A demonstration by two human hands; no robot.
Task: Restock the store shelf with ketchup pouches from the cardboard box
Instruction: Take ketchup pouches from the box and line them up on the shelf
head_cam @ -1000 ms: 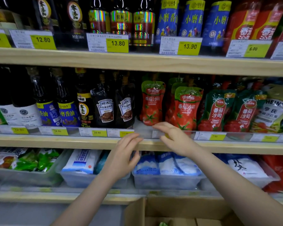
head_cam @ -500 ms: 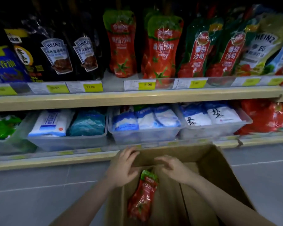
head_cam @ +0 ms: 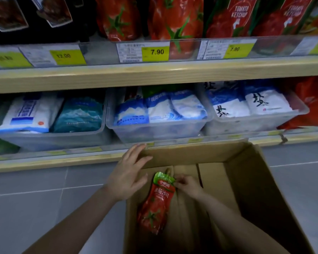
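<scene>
We are at the pick-up step — our right hand [head_cam: 186,186] pinches the green top of the last ketchup pouch [head_cam: 157,202] lying in the cardboard box [head_cam: 255,189]; our left hand [head_cam: 128,175] hovers spread wide. Next, we lift it to the ketchup row above — gently.

You can read "TOMATO KETCHUP" on the red plastic pouch [head_cam: 235,15] at upper right, "7.90" on two yellow price tags [head_cam: 155,51] below, and "12.00" on the yellow tag [head_cam: 63,56] at upper left.
</scene>
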